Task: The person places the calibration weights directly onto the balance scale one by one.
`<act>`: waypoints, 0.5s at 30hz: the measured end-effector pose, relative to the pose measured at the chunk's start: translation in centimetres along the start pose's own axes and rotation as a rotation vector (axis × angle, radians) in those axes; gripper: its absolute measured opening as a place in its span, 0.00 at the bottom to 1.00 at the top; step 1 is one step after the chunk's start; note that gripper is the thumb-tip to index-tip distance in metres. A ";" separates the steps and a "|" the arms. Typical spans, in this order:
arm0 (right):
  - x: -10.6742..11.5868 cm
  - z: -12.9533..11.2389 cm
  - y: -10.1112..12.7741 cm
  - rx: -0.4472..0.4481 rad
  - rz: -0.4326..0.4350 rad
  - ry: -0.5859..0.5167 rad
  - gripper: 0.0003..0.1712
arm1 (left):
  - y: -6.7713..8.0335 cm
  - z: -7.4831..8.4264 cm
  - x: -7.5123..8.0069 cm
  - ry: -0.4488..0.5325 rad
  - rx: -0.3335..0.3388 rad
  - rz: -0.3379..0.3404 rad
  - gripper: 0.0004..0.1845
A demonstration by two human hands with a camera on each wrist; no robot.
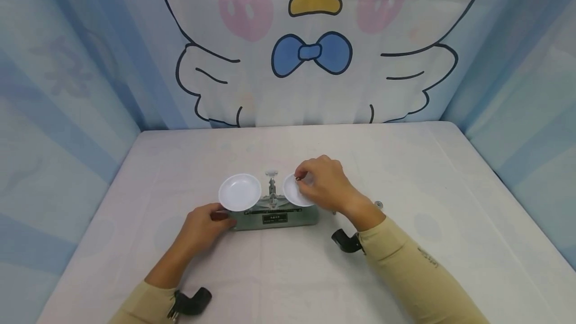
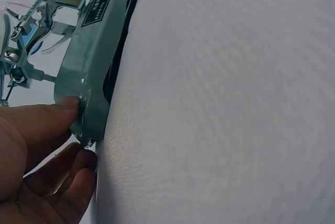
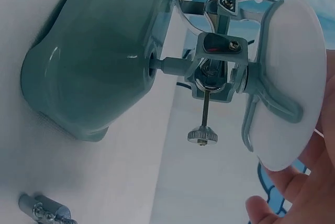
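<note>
A green balance scale (image 1: 274,220) with a silver beam and two white pans stands on the table. My left hand (image 1: 202,228) holds the left end of its base; in the left wrist view the thumb (image 2: 65,106) presses the base's front face and curled fingers lie by its end. The left pan (image 1: 240,192) looks bare. Over the right pan (image 1: 291,194) my right hand (image 1: 326,184) pinches a small dark reddish piece (image 1: 298,179), its kind too small to tell. From below, the right wrist view shows the pan's underside (image 3: 293,88) and fingers at its rim.
Small metal weights (image 3: 47,209) lie on the table to the right of the scale, one of them (image 1: 379,205) beyond the right forearm. A white cloth covers the table (image 1: 180,164). Printed curtains stand behind and at both sides.
</note>
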State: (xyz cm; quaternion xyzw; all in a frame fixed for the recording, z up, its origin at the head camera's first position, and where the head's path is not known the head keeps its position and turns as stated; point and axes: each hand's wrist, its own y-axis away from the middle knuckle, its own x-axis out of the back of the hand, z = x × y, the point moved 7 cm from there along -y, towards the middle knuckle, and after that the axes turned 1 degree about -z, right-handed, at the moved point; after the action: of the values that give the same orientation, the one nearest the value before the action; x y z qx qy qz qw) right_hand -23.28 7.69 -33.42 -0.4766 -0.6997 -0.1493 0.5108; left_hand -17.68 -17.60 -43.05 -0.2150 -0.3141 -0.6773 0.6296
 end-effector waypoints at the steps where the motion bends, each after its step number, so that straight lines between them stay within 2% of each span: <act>1: -0.1 0.0 0.0 0.000 -0.001 0.004 0.08 | 0.0 0.0 0.0 0.000 -0.001 0.002 0.23; 15: -0.6 -0.5 -0.3 -0.026 -0.037 0.018 0.07 | 0.1 0.2 0.0 -0.011 0.003 -0.004 0.23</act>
State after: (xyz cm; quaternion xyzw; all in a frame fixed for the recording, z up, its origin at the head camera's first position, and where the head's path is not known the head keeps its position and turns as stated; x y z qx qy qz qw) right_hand -23.23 6.89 -33.64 -0.4689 -0.7018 -0.1722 0.5079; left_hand -17.61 -17.52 -42.90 -0.2172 -0.3188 -0.6768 0.6270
